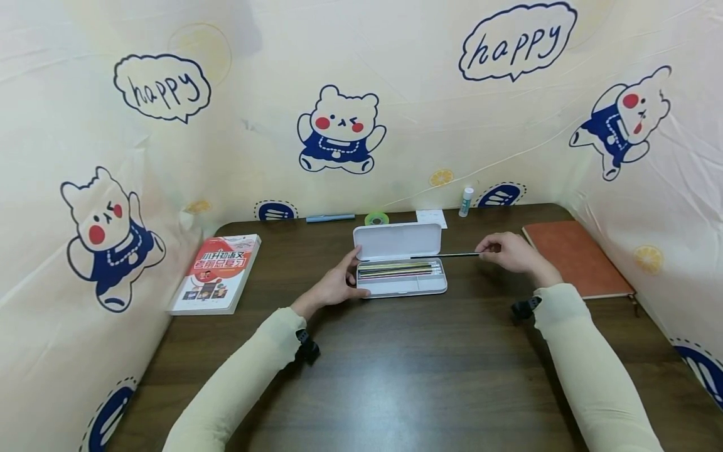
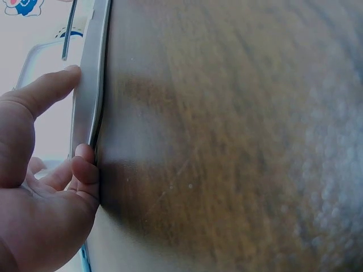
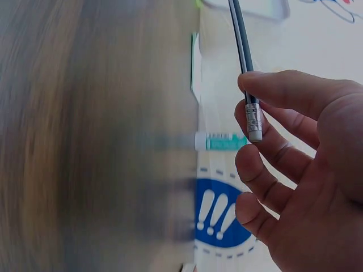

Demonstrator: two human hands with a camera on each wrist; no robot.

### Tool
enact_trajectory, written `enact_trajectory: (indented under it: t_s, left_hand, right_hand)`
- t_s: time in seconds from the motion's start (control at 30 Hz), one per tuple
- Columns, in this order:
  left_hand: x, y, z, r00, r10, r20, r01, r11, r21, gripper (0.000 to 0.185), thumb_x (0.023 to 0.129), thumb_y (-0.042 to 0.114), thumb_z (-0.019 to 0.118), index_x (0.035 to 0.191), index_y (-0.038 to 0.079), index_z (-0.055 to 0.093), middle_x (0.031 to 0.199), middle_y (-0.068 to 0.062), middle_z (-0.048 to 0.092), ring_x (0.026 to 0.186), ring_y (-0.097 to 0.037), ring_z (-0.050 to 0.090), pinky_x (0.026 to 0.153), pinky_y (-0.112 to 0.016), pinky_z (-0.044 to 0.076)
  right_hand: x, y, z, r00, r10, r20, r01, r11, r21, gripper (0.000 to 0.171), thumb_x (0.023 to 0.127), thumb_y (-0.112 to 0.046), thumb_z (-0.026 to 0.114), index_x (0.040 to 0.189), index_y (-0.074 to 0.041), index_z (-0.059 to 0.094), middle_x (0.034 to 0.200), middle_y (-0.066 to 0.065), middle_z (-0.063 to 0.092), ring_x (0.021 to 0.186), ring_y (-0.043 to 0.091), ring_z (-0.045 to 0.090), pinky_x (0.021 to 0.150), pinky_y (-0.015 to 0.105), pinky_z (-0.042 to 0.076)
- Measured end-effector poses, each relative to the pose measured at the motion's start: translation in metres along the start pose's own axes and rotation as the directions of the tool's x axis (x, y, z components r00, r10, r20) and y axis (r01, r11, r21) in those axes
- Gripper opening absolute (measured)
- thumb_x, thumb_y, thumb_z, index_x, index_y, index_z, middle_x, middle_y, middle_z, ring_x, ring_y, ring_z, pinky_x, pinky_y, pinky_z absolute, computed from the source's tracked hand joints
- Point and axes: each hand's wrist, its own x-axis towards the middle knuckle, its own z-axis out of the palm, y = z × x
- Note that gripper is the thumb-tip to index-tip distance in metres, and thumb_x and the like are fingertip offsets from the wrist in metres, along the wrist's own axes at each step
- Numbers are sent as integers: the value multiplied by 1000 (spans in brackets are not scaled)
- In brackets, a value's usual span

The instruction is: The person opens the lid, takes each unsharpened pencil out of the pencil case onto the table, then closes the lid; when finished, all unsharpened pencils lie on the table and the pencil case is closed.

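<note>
Over open case [image 1: 400,267]: R hand [image 1: 508,252] grip pinching pencil [image 1: 446,255]; L hand [image 1: 333,285] clasping case's left edge.

The left hand [image 1: 333,285] was holding the left end of an open white pencil case [image 1: 401,267] in the middle of the brown table [image 1: 407,370], with a row of pencils [image 1: 398,270] lying in its tray. The right hand [image 1: 508,252] pinched the end of a dark pencil [image 1: 446,255], held level over the case's right side. There was also a red-covered book [image 1: 217,273] off to the left, an orange notebook [image 1: 576,257] on the right, and a blue pen [image 1: 330,218], green tape roll [image 1: 376,218] and glue stick [image 1: 465,201] along the back edge.
</note>
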Motion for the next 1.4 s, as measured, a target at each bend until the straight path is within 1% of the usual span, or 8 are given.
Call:
enact_trajectory:
  t_s: [0.2, 0.23, 0.4, 0.43, 0.5, 0.87, 1.07, 1.4]
  left_hand:
    - [-1, -1, 1, 1000, -3, 1, 3, 1000, 7, 108, 83, 31, 83, 161, 28, 8, 145, -7, 49, 94, -17, 54, 81, -29, 44]
    - [-1, -1, 1, 1000, -3, 1, 3, 1000, 6, 108, 83, 31, 83, 161, 28, 8, 144, -7, 49, 94, -18, 54, 81, -29, 44]
    - [-1, -2, 1, 1000, 1, 0, -1, 1000, -2, 109, 82, 30, 83, 161, 28, 8, 144, -6, 49, 93, -18, 54, 81, -30, 44]
    - [-1, -2, 1, 1000, 0, 0, 0, 1000, -5, 109, 82, 29, 83, 161, 28, 8, 144, -6, 49, 93, -18, 54, 81, -30, 44]
    - [-1, -1, 1, 1000, -7, 1, 7, 1000, -11, 109, 82, 29, 83, 161, 29, 8, 144, -6, 49, 93, -18, 54, 81, -29, 44]
    - [-1, -3, -3, 998, -63, 18, 64, 994, -87, 109, 82, 23, 83, 160, 34, 8, 148, -5, 43, 98, -19, 55, 81, -30, 46]
    - [0, -4, -4, 998, -55, 16, 56, 995, -87, 109, 82, 22, 83, 160, 33, 7, 149, -7, 42, 100, -20, 55, 81, -30, 45]
    - [-1, -3, -6, 999, -47, 14, 48, 994, -97, 110, 81, 18, 84, 160, 34, 9, 149, -9, 42, 98, -21, 54, 81, -30, 45]
  right_hand:
    - [-11, 18, -9, 999, 51, 6, -51, 999, -4, 13, 95, -11, 65, 105, -7, 73, 95, 7, 71, 84, 22, 56, 75, 34, 46]
    - [-13, 21, -10, 999, 49, 1, -49, 999, -7, 13, 95, -11, 65, 104, -6, 73, 94, 7, 72, 83, 23, 57, 82, 39, 48]
    - [-20, 31, -14, 997, 80, -12, -80, 996, -28, 13, 94, -10, 65, 103, -6, 74, 93, 8, 72, 83, 23, 57, 85, 41, 46]
    - [-21, 32, -14, 996, 84, -14, -85, 996, -33, 13, 94, -10, 66, 103, -5, 74, 94, 8, 72, 83, 23, 57, 85, 40, 47]
    - [-23, 35, -14, 996, 94, -13, -94, 995, -39, 13, 94, -10, 66, 103, -5, 74, 94, 9, 72, 83, 22, 56, 77, 35, 45]
    - [-24, 49, -8, 996, 87, -9, -87, 995, -52, 9, 92, -10, 69, 98, -9, 75, 93, 8, 73, 81, 19, 57, 75, 34, 45]
    - [-22, 47, -8, 993, 118, 24, -116, 991, -60, 10, 92, -12, 68, 98, -8, 75, 96, 10, 74, 84, 21, 59, 76, 34, 45]
    - [-19, 51, -5, 987, 159, 39, -156, 985, -75, 11, 93, -9, 66, 100, -8, 74, 102, 15, 73, 93, 30, 62, 90, 54, 46]
